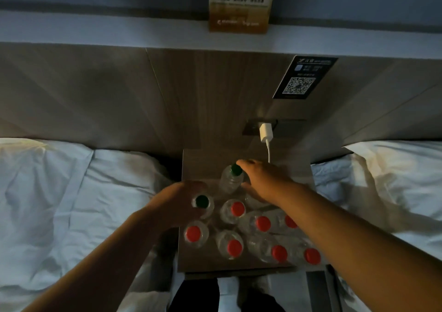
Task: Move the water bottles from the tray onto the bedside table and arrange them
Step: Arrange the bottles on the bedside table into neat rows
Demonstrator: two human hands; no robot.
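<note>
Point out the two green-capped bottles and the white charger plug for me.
Far green-capped bottle [236,170], head view, on its cap.
Near green-capped bottle [202,201], head view, on its cap.
White charger plug [266,131], head view, on its body.

The desk [296,168] stands between two beds, the left bed [59,204] and the right bed [394,192], against the headboard panel [203,96]. On it, bottles [235,247] stand in rows at the near half, with one bottle [230,180] alone behind them, the right hand [260,180] beside it and the left hand [177,204] around the far-left bottle [203,204]. A charger [266,132] sits in the wall socket behind the desk, a card [303,78] above it, and a sign [241,5] on the ledge higher still.
</note>
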